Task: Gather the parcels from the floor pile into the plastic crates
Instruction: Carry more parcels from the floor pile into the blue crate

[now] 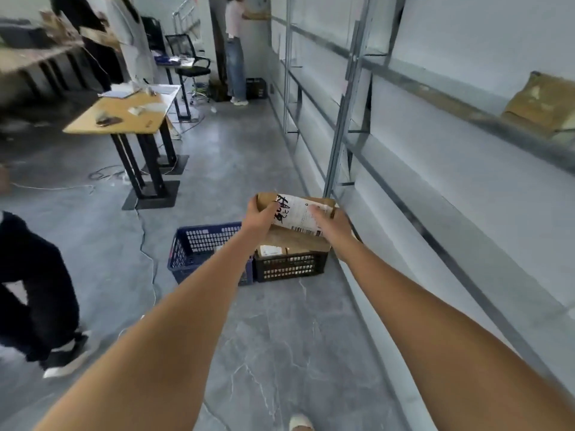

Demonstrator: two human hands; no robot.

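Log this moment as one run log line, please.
stage: carrying | held: brown cardboard parcel with white label in both grips, left hand, right hand | above: black plastic crate, holding parcels | beside: blue plastic crate

Parcel [295, 213] in your hands: matt brown cardboard, white paper label.
Blue crate [199, 247], at your 11 o'clock: perforated plastic.
Black crate [292, 267], at 12: perforated plastic.
Floor [280, 337]: smooth grey, stone-like, veined.
Shelving [345, 119], at 1: pale metal uprights.
Table [124, 115], at 10: smooth wood-look top.
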